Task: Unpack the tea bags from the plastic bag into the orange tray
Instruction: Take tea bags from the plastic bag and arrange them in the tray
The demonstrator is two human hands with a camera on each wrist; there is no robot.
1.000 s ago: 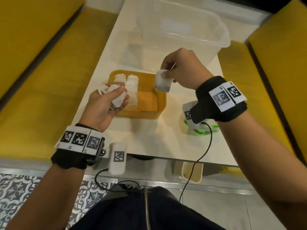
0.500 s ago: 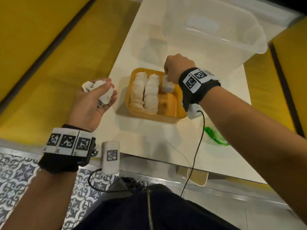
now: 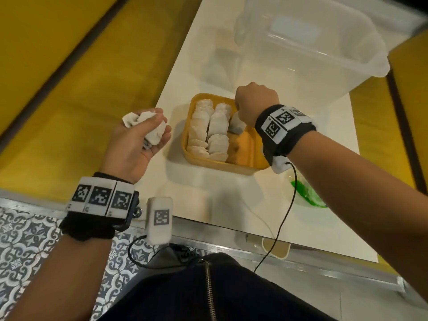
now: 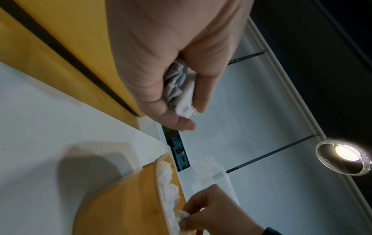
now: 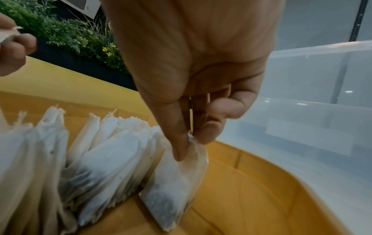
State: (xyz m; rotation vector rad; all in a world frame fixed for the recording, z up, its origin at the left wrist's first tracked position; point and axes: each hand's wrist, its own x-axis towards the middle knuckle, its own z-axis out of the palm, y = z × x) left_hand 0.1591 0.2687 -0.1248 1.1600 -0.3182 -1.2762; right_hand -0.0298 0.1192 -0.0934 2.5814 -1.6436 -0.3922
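The orange tray (image 3: 243, 166) sits on the white table and holds two rows of white tea bags (image 3: 209, 130). My right hand (image 3: 253, 101) is down inside the tray and pinches one tea bag (image 5: 177, 179) by its top edge, standing it upright beside the right row. My left hand (image 3: 139, 135) hovers left of the tray and grips a bunch of tea bags (image 3: 148, 126), which also show in the left wrist view (image 4: 181, 89). The plastic bag (image 3: 309, 196), clear with green print, lies on the table under my right forearm.
A large clear plastic tub (image 3: 312, 42) stands on the table just behind the tray. Yellow bench seats (image 3: 58, 77) run along both sides of the table. The tray's right part (image 5: 251, 198) holds no tea bags.
My right hand has lowered the tea bag from above the tray into it, beside the right row. The left hand has drifted left, away from the tray, still holding its bunch.
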